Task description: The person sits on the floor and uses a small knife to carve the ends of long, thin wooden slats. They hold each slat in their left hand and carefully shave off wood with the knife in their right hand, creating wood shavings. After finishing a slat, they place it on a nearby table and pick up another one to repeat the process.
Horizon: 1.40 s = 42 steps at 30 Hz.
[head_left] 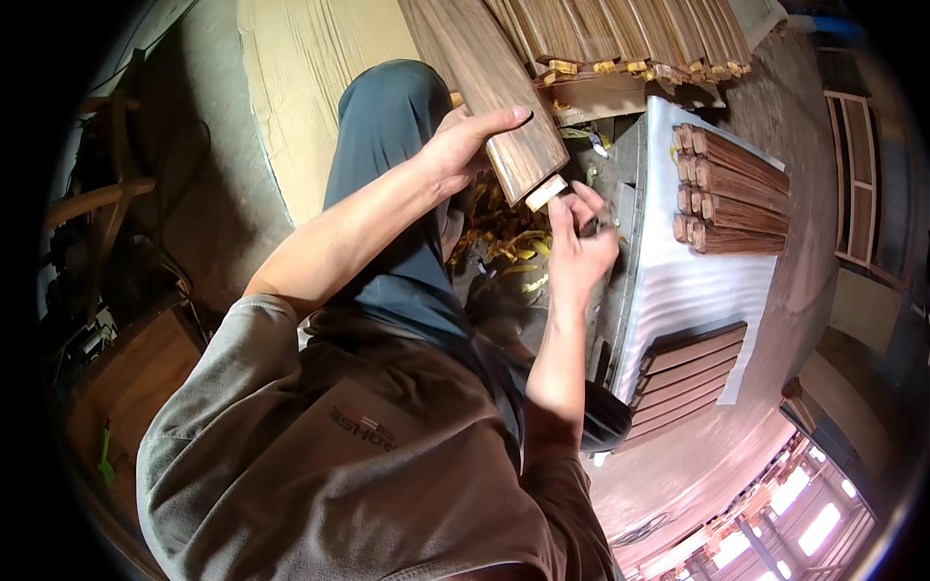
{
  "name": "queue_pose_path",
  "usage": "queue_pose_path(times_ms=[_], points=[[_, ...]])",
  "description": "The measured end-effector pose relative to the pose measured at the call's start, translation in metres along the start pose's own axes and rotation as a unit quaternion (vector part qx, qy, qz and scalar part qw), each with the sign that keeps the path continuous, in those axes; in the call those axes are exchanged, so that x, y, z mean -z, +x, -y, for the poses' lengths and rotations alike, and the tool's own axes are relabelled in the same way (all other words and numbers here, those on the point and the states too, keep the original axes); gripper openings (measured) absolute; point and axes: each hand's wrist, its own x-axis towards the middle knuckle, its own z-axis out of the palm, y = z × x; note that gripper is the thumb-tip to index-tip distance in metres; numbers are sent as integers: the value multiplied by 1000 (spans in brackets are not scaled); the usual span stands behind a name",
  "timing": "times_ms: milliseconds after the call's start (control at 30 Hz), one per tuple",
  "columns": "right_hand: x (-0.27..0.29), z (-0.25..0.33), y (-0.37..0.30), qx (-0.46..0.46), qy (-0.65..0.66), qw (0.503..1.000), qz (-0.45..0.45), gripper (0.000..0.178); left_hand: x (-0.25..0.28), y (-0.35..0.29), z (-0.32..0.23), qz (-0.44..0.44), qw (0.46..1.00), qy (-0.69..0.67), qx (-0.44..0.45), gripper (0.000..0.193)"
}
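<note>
My left hand [463, 147] grips a long brown wooden board [499, 92], thumb on its upper face and fingers mostly hidden at its edge. The board slants over my raised knee, with its near end toward me. A short pale tenon [546, 193] sticks out of that end. My right hand [582, 244] is at the tenon, with its thumb close against it and its fingers curled. Those fingers are slightly blurred, and whatever they pinch is too small to make out. Yellow tape scraps [523, 247] lie below the board, between my legs.
A row of similar boards [620, 34] with yellow tape on their ends lies at the far side. To the right, a sheet-covered surface [659, 281] bears stacked wooden strips [741, 189] and dark slats [693, 378]. Cardboard [291, 87] lies left of my knee.
</note>
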Motion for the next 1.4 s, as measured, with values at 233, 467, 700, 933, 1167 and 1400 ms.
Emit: queue_pose_path(times_ms=[233, 467, 700, 933, 1167, 1400], points=[[4, -10, 10, -153, 96, 981, 67, 25, 3, 2, 0, 5, 1000, -5, -7, 49], [6, -4, -11, -119, 93, 981, 120, 28, 6, 5, 0, 23, 998, -47, -24, 49], [20, -40, -29, -140, -74, 986, 43, 16, 5, 5, -7, 48, 989, -138, 2, 53], [15, -3, -14, -166, -169, 971, -38, 12, -1, -3, -11, 71, 952, -297, 33, 83], [-19, 26, -32, 136, -74, 987, -41, 33, 9, 12, -8, 100, 936, -333, 58, 93], [-37, 29, -12, 288, -119, 948, -70, 23, 1, 6, -12, 15, 955, -294, 45, 93]])
